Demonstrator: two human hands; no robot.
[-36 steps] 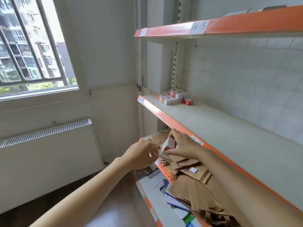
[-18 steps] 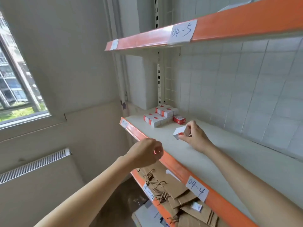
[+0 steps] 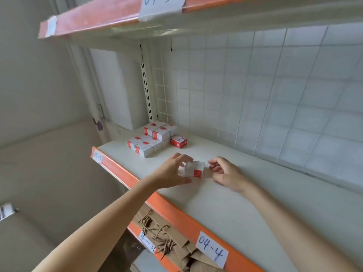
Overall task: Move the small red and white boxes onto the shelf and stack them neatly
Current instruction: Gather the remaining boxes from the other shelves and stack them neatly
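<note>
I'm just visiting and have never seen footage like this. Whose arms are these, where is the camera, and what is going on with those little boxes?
There is no machine here: a person wears a wide-angle camera on the head, so you look forward and down along their own bare arms. The left hand grips a small red and white box just above the shelf labelled 04-4. The right hand hangs beside it, fingers loosely curled, holding nothing. Farther back on the same shelf sits a stack of matching boxes, near the white tiled wall. Below, brown paper bags lie on the next shelf down.
</note>
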